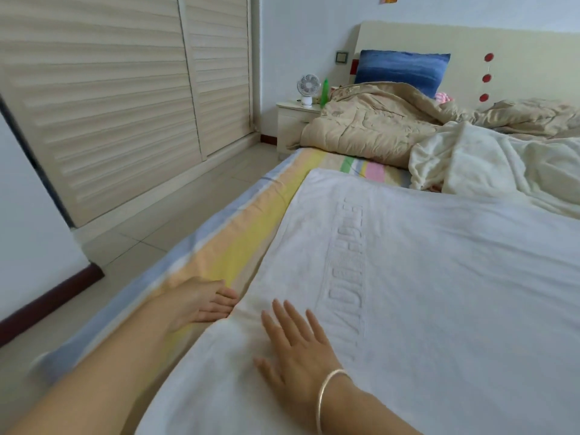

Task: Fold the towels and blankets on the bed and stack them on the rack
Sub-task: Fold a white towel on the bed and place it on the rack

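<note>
hands: right hand point(299, 350) spread flat on white towel point(439, 293) | left hand point(204, 301) open at its edge

Towel point(439, 293) is lying flat on bed point(219, 255), both hands resting at its left edge: left hand point(204, 304) beside it, right hand point(298, 350) on it. Behind, blanket point(489, 158) and quilt point(376, 127) are lying; pillow point(401, 70) is leaning farthest back.
</note>
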`<state>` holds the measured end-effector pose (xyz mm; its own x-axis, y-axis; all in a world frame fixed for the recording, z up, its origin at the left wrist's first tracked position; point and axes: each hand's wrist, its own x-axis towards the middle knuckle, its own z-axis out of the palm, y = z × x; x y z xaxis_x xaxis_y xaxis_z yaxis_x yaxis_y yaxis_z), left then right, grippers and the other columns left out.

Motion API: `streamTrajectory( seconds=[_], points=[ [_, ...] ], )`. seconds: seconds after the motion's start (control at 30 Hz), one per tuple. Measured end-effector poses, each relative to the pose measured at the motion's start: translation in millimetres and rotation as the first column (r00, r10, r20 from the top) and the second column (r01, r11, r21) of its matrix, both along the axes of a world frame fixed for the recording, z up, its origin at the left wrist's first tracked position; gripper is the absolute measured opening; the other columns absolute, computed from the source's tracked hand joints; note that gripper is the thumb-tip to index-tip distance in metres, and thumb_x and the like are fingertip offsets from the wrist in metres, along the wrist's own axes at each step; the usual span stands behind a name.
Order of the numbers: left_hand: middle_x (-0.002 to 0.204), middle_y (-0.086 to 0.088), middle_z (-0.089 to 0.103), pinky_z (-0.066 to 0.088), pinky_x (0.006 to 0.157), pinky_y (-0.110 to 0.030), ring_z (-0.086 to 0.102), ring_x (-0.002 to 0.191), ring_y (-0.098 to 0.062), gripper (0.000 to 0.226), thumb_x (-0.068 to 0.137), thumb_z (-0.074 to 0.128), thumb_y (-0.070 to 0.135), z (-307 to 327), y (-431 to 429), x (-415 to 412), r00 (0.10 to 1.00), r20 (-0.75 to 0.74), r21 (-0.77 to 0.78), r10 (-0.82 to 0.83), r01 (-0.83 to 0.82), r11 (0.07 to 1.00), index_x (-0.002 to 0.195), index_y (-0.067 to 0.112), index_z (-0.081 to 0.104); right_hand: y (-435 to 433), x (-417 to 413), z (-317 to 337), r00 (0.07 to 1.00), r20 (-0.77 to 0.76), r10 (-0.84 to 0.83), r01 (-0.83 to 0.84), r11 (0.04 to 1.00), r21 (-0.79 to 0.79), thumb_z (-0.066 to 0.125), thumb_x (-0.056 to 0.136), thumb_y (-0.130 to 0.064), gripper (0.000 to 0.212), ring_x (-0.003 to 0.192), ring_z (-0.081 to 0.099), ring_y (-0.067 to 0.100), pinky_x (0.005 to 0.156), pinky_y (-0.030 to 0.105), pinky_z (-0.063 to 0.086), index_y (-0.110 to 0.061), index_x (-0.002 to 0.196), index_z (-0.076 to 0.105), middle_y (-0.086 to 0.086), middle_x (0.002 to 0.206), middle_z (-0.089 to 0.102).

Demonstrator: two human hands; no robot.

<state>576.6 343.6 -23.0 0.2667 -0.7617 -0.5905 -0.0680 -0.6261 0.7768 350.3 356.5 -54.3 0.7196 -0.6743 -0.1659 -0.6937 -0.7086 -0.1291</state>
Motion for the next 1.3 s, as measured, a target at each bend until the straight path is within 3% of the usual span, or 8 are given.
streamTrajectory(
  seconds=[0.1, 0.23, 0.43, 0.57, 0.83, 1.0, 1.13, 1.3],
  points=[
    [0.086, -0.006, 0.075, 0.052, 0.066, -0.024, 0.067, 0.073, -0.019, 0.031, 0.089, 0.067, 0.033, 4, 24, -7, 0.96, 0.243, 0.073, -0.136, 0.122, 0.99, 0.098, 0.004, 0.074, 31, 3, -20, 0.988, 0.057, -0.145, 0.151, 0.98, -0.133, 0.014, 0.098, -0.053, 0.069, 0.119, 0.059, 0.029, 0.1, 0.049, 0.024, -0.019, 0.118, 0.07, 0.009, 0.126, 0.064],
    [0.084, -0.006, 0.07, 0.045, 0.067, -0.023, 0.062, 0.075, -0.021, 0.023, 0.086, 0.072, 0.036, -5, 48, -15, 0.802, 0.587, 0.051, -0.113, 0.103, 0.993, 0.083, 0.013, 0.072, 70, 42, -6, 0.97, 0.165, 0.178, -0.175, 0.984, -0.038, 0.017, 0.095, -0.043, 0.064, 0.149, 0.002, 0.03, 0.117, 0.053, -0.006, -0.019, 0.154, 0.02, 0.01, 0.161, 0.008],
    [0.135, -0.008, 0.045, 0.043, 0.092, -0.035, 0.047, 0.118, -0.028, 0.041, 0.09, 0.057, 0.017, 7, 66, -86, 0.208, 0.978, 0.021, -0.03, 0.044, 0.999, 0.13, 0.017, 0.048, 118, -30, 4, 0.842, 0.497, 0.209, -0.273, 0.96, 0.059, 0.042, 0.088, -0.033, 0.055, 0.146, 0.019, 0.022, 0.119, 0.036, 0.012, -0.023, 0.142, 0.043, 0.001, 0.157, 0.029],
    [0.145, -0.004, 0.039, 0.031, 0.106, -0.034, 0.04, 0.129, -0.025, 0.043, 0.09, 0.057, 0.016, 8, 74, -202, 0.363, 0.923, -0.288, 0.128, 0.429, 0.856, 0.132, 0.018, 0.05, 126, -156, 16, 0.828, 0.561, 0.007, -0.01, 1.0, 0.002, 0.043, 0.089, -0.03, 0.046, 0.143, 0.027, 0.014, 0.116, 0.031, 0.024, -0.027, 0.134, 0.052, -0.007, 0.152, 0.038],
    [0.095, 0.009, 0.055, 0.047, 0.078, -0.025, 0.054, 0.085, -0.01, 0.014, 0.085, 0.065, 0.012, -17, 149, -406, 0.553, 0.831, -0.543, 0.06, 0.782, 0.307, 0.093, 0.022, 0.06, 185, -383, 7, 0.804, 0.501, -0.321, 0.496, 0.826, -0.267, 0.046, 0.089, -0.029, 0.03, 0.125, 0.048, 0.019, 0.097, 0.033, 0.045, -0.025, 0.115, 0.06, -0.005, 0.135, 0.053],
    [0.086, 0.006, 0.057, 0.046, 0.068, -0.028, 0.054, 0.076, -0.014, 0.017, 0.08, 0.068, 0.034, -31, 175, -458, 0.352, 0.935, -0.351, 0.043, 0.936, -0.018, 0.088, 0.022, 0.058, 208, -462, -7, 0.78, 0.451, -0.435, 0.614, 0.671, -0.415, 0.053, 0.079, -0.036, 0.025, 0.092, 0.055, 0.022, 0.069, 0.034, 0.054, -0.02, 0.095, 0.064, 0.0, 0.102, 0.062],
    [0.082, 0.006, 0.057, 0.047, 0.062, -0.025, 0.053, 0.072, -0.013, 0.032, 0.068, 0.081, 0.041, -36, 172, -466, 0.13, 0.992, -0.13, 0.002, 0.991, 0.017, 0.083, 0.023, 0.059, 203, -488, -12, 0.846, 0.378, -0.375, 0.528, 0.68, -0.508, 0.055, 0.08, -0.028, 0.013, 0.075, 0.059, 0.024, 0.054, 0.035, 0.052, -0.019, 0.084, 0.063, -0.001, 0.085, 0.062],
    [0.074, 0.006, 0.058, 0.042, 0.053, -0.025, 0.054, 0.063, -0.013, 0.014, 0.078, 0.073, 0.021, -17, 176, -473, 0.054, 0.986, -0.051, -0.16, 0.998, 0.023, 0.075, 0.021, 0.059, 198, -495, 13, 0.855, 0.295, -0.427, 0.51, 0.795, -0.328, 0.052, 0.087, -0.035, 0.019, 0.07, 0.058, 0.013, 0.053, 0.025, 0.043, -0.025, 0.078, 0.066, -0.011, 0.077, 0.056]
  ],
)
